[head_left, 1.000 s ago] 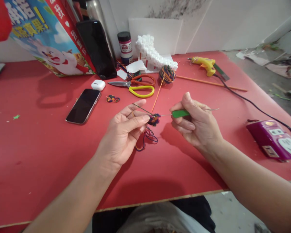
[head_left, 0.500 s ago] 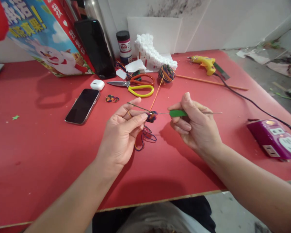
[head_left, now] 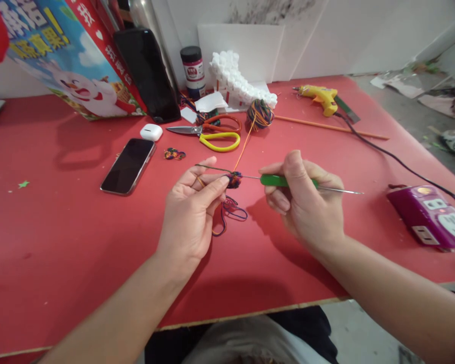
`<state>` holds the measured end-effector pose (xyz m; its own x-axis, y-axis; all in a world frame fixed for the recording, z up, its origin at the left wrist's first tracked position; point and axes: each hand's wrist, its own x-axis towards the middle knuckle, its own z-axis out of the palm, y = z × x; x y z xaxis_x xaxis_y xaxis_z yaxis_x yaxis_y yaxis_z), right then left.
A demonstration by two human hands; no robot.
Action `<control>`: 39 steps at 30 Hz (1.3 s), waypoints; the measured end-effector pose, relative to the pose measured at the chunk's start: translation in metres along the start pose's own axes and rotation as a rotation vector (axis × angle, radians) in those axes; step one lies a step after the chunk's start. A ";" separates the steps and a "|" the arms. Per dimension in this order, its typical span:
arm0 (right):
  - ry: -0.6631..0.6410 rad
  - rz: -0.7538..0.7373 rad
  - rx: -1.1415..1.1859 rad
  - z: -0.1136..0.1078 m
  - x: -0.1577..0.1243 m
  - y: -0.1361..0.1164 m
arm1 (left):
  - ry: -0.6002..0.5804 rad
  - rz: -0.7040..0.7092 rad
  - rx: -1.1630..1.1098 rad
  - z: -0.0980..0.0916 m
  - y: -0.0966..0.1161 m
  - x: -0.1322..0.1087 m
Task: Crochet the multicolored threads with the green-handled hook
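My left hand (head_left: pixel 191 207) pinches a small multicoloured crochet piece (head_left: pixel 234 180) between thumb and fingers, with yarn looped over the fingers. From the piece a loose yarn tail (head_left: pixel 231 212) dangles below, and an orange strand (head_left: pixel 244 149) runs up to the yarn ball (head_left: pixel 260 115). In my right hand (head_left: pixel 307 202) is a green-handled crochet hook (head_left: pixel 275 180), gripped between thumb and fingers. Its thin metal shaft reaches the crochet piece; the tip is hidden in the stitches. Another metal end sticks out past the right side of that hand.
Behind the hands lie scissors (head_left: pixel 220 141), a small crocheted scrap (head_left: pixel 174 154), a phone (head_left: pixel 129 167) and a white earphone case (head_left: pixel 151 132). A yellow glue gun (head_left: pixel 318 98) and an orange stick (head_left: pixel 333 127) are farther back. A purple power socket (head_left: pixel 428 217) stands at right.
The hook's handle has shifted slightly left and rolled in my right hand, so its rear metal end now points farther right and a little downward. My left hand keeps its pinch.
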<state>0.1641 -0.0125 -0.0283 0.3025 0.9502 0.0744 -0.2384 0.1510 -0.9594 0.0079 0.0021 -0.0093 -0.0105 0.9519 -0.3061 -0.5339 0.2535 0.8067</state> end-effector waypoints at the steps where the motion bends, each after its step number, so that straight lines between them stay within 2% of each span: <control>1: -0.003 -0.020 -0.014 0.000 -0.001 0.001 | 0.003 0.001 0.002 0.000 0.000 0.000; 4: -0.010 -0.126 -0.120 -0.002 -0.005 0.000 | 0.023 0.019 0.016 0.001 -0.002 -0.001; 10: -0.141 -0.510 -0.495 -0.007 -0.011 -0.008 | 0.031 0.104 0.099 0.002 -0.007 -0.003; 14: -0.215 -0.660 -0.556 -0.010 -0.009 -0.006 | 0.033 0.046 0.063 0.004 -0.006 -0.001; 20: -0.297 -0.728 -0.515 -0.014 -0.003 0.002 | 0.022 -0.009 0.013 0.002 -0.001 0.003; 30: -0.391 -0.686 -0.536 -0.016 0.002 0.000 | -0.012 -0.087 -0.013 -0.002 0.004 0.000; 36: -0.515 -0.844 -0.603 -0.026 0.014 0.002 | -0.040 -0.227 -0.034 -0.002 0.014 0.006; 39: -0.516 -0.968 -0.675 -0.027 0.014 0.006 | -0.051 -0.262 -0.031 -0.001 0.016 0.006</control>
<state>0.1917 -0.0053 -0.0403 -0.3371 0.5490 0.7648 0.4339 0.8116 -0.3913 -0.0015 0.0117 0.0008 0.1731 0.8623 -0.4760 -0.5384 0.4875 0.6874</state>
